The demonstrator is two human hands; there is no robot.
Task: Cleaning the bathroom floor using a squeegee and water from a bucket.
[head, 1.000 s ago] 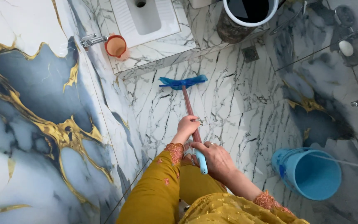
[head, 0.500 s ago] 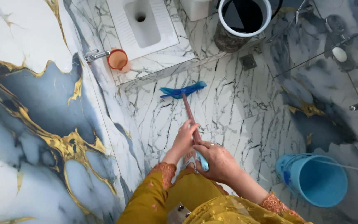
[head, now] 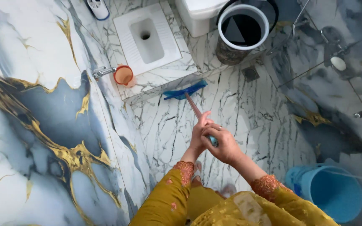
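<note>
Here, notes from the head view.
Left hand [head: 198, 133]: wrapped around the reddish squeegee handle [head: 194, 107].
Right hand [head: 221, 144]: fist closed on the handle's pale blue end, just at 4 o'clock of the left.
Squeegee blade [head: 184, 90]: blue, on the marble floor [head: 235, 100], against the step at 12 o'clock.
Blue bucket [head: 336, 194]: at 4 o'clock, well apart.
Orange mug [head: 123, 75]: at 10 o'clock, under the tap.
</note>
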